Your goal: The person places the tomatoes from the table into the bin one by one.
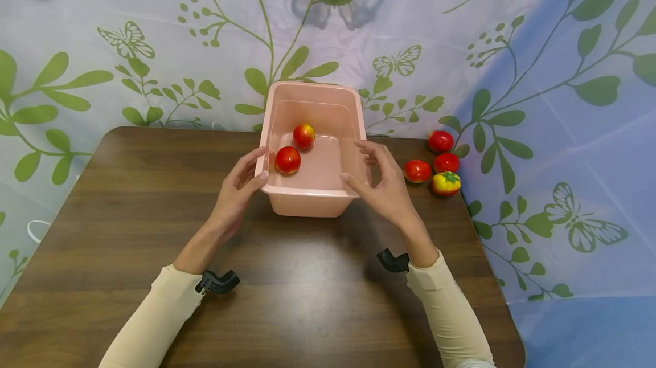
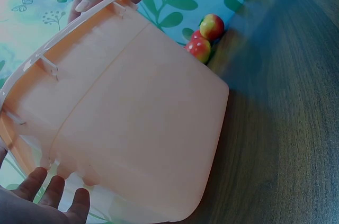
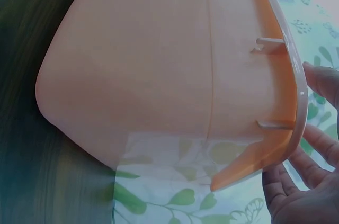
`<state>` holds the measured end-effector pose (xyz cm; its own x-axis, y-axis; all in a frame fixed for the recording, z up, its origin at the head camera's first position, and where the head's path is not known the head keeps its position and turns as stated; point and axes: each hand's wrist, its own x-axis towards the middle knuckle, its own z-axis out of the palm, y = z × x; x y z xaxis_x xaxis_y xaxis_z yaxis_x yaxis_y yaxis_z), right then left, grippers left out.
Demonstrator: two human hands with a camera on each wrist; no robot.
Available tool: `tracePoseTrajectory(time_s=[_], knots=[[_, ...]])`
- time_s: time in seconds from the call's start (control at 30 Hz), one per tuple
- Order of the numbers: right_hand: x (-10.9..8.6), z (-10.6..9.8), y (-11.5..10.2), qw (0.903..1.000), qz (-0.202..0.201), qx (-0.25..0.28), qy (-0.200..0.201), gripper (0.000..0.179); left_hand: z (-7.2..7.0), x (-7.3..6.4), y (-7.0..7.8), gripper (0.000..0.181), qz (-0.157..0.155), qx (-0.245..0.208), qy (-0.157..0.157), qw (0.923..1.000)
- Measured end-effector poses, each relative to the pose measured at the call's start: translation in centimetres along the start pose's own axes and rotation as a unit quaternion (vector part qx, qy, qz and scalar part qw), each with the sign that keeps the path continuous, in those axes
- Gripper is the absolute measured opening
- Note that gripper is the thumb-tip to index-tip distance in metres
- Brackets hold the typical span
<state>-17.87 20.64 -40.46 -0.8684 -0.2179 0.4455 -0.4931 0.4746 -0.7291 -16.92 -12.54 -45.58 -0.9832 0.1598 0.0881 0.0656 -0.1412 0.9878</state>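
A pink plastic bin stands near the table's far edge. Two round red fruits with yellow patches lie inside it: the front fruit is mostly red, the back fruit shows more yellow. My left hand holds the bin at its left front corner, thumb on the rim; in the left wrist view its fingers lie along the outer wall. On the opposite side my right hand grips the right rim. The right wrist view shows fingers tucked under the rim.
Several similar fruits sit together right of the bin, among them a red fruit and a yellow-topped fruit with a green calyx. The brown wooden table meets a leaf-patterned cloth at the back and right.
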Motion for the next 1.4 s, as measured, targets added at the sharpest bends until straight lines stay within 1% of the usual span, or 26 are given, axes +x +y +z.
tracePoseTrajectory(time_s=[0.2,0.3,0.43,0.57,0.7,0.8,0.93,1.07,1.13,1.3,1.4], knots=[[0.1,-1.0,0.9,0.9997,0.007,0.010,0.023,0.065,-0.1,0.1,0.1,0.058,-0.006,0.003,0.001,1.0000],[0.1,-1.8,2.1,0.9991,0.020,0.013,0.036,0.062,-0.1,0.1,0.2,0.058,-0.008,0.004,0.002,1.0000],[0.2,-3.1,5.1,0.9964,0.055,0.015,0.063,0.057,-0.2,0.0,0.2,0.057,-0.008,0.004,0.005,0.9999],[0.0,-4.7,8.7,0.9906,0.110,0.010,0.081,0.058,-0.2,0.0,0.2,0.057,-0.011,0.006,0.006,0.9999],[-0.5,-6.2,12.0,0.9814,0.177,-0.013,0.072,0.064,-0.2,0.0,0.0,0.058,-0.011,0.007,0.004,0.9999],[-1.1,-7.1,14.2,0.9736,0.218,-0.028,0.062,0.068,-0.2,0.0,-0.1,0.057,-0.013,0.008,0.005,0.9999],[-1.6,-7.4,16.2,0.9674,0.241,-0.048,0.062,0.070,-0.2,-0.2,-0.1,0.057,-0.019,0.010,0.003,0.9998],[-1.7,-7.2,17.2,0.9630,0.248,-0.084,0.062,0.069,-0.2,-0.3,-0.1,0.057,-0.021,0.011,0.002,0.9997],[-1.7,-7.1,17.5,0.9608,0.254,-0.099,0.054,0.069,-0.2,-0.3,0.0,0.058,-0.020,0.011,0.002,0.9997],[-1.7,-6.7,18.1,0.9541,0.278,-0.110,0.016,0.074,-0.2,-0.2,0.1,0.058,-0.016,0.010,0.001,0.9998],[-1.9,-6.5,18.4,0.9511,0.288,-0.111,0.008,0.076,-0.1,-0.1,0.1,0.058,-0.013,0.010,0.000,0.9999]])
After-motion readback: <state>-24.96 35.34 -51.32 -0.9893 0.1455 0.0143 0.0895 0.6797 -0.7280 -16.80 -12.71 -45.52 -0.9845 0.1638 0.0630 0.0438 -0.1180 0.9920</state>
